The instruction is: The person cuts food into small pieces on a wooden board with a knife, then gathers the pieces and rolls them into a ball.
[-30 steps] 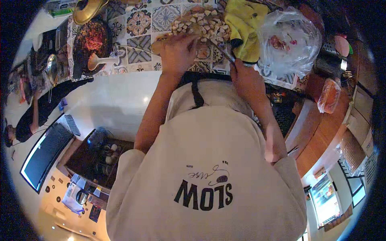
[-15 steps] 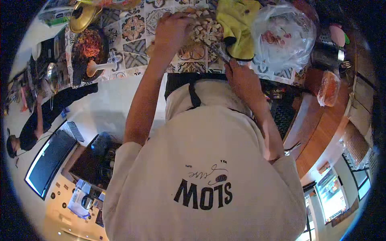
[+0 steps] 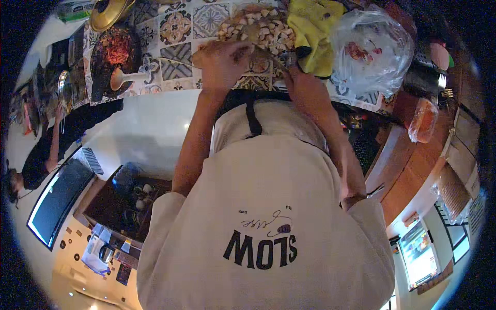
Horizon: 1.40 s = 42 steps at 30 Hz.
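The right hand point(image 3: 307, 85) has its fingers closed around a knife point(image 3: 278, 61), its long axis running from them toward 10 o'clock, toward the left hand point(image 3: 222, 59). Diced pale pieces point(image 3: 268, 32) sit heaped over the counter point(image 3: 175, 28), at 11 o'clock from the right hand and 2 o'clock from the nearer left. The left fingers look bent near the blade; I cannot tell whether they grip anything.

Shirt: loose cream cloth T-shirt point(image 3: 258, 181), behind left hand point(image 3: 223, 61) and right hand point(image 3: 310, 89)
Sleeves: wide cream cloth sleeves point(image 3: 163, 219), ending well behind the hands
Lettering: bold black capitals point(image 3: 262, 259), "SLOW"
Script: thin dark cursive point(image 3: 253, 223) with small dark oval point(image 3: 284, 229), nearer the hands
Strip: narrow black strip point(image 3: 251, 116), just behind the hands
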Motion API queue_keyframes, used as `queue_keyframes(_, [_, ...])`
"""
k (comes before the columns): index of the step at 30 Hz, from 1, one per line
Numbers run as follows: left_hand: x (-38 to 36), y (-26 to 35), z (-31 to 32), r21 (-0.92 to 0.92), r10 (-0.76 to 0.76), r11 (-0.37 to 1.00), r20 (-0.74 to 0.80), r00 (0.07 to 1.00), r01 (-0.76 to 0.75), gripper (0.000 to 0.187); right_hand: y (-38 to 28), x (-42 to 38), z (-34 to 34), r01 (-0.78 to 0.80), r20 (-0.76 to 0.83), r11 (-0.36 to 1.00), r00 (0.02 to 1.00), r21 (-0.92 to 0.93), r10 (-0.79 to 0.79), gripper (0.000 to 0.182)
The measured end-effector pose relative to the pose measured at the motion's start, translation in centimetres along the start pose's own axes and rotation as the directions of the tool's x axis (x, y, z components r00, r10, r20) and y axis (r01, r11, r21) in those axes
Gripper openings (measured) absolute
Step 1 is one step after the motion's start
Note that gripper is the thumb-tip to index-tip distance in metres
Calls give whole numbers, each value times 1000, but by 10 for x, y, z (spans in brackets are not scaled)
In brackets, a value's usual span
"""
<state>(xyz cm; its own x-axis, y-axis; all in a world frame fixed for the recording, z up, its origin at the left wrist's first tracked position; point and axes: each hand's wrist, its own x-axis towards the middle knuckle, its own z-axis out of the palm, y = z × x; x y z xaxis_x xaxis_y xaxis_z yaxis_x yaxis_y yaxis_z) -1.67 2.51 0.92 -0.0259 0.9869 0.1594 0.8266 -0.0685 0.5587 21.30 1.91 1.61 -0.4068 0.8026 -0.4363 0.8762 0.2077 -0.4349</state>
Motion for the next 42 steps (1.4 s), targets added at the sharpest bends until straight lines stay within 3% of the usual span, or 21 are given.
queue_keyframes(3, [-11, -16, 23, -71, 122, 989, -106, 987, -130, 16, -7, 7, -8, -10, -11, 1000, 1000, -17, 9, 31])
queue_keyframes(4, [-14, -19, 24, -143, 37, 989, -38, 999, -42, 15, -8, 6, -8, -17, -24, 1000, 1000, -17, 16, 30])
queue_keyframes(10, [-18, -23, 14, -18, 148, 988, -85, 985, -150, 13, -15, -4, -5, -6, -18, 1000, 1000, -22, 6, 28])
queue_keyframes(19, [-20, -26, 16, -52, 143, 988, -94, 985, -148, 11, -20, -8, -2, -37, 13, 991, 999, -128, 40, 29])
queue_keyframes(22, [-20, -29, 19, 6, 111, 994, -20, 994, -111, 12, -19, -6, 0, -34, 15, 987, 999, -156, 37, 29])
queue_keyframes(25, [-22, -33, 23, -120, 131, 983, -75, 989, -139, 13, -23, -5, -1, -19, 20, 986, 1000, -165, 22, 28])
queue_keyframes(28, [-21, -33, 23, -75, 129, 988, -63, 990, -134, 15, -19, -2, 4, 24, -3, 980, 1000, -195, -25, 26])
queue_keyframes(31, [-18, -27, 17, -59, 79, 995, 27, 996, -77, 15, -23, -1, 2, 24, -11, 967, 1000, -254, -28, 22])
queue_keyframes(35, [-18, -30, 25, -95, 99, 990, -62, 993, -104, 15, -30, -2, 2, -7, -67, 949, 998, -315, -15, 17])
queue_keyframes(42, [-16, -27, 22, -66, 47, 997, -16, 999, -48, 13, -26, 20, 18, 32, -65, 975, 997, -220, -47, 17])
